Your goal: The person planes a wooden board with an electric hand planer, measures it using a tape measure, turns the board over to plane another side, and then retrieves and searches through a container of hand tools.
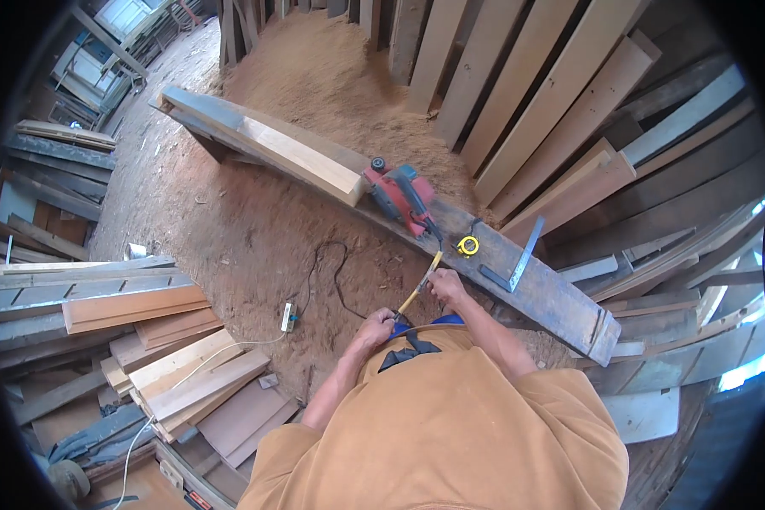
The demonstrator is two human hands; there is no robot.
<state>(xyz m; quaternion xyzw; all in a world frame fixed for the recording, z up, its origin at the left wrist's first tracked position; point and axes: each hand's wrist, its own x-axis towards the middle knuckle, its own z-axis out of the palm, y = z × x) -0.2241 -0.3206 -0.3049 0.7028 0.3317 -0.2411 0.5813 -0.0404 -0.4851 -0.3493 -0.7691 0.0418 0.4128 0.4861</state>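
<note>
My left hand (377, 327) is closed near my waist, around the lower end of a yellow-and-dark length of power cord (410, 299). Higher up, my right hand (447, 286) is closed on the same cord, which leads up towards a red electric planer (405, 197). What lies inside my fingers is hidden. The planer rests on a long plank bench (561, 299), against the end of a squared timber (302, 160). Right of the planer are a yellow tape measure (467, 246) and a try square (518, 268), both lying on the bench.
A dark cord (338, 263) loops over the sawdust-covered floor near a white power strip (289, 318) with a white lead. Boards (136, 308) are piled at left. Planks (518, 93) lean upright at the back right, with more stacked timber (654, 268) beyond the bench.
</note>
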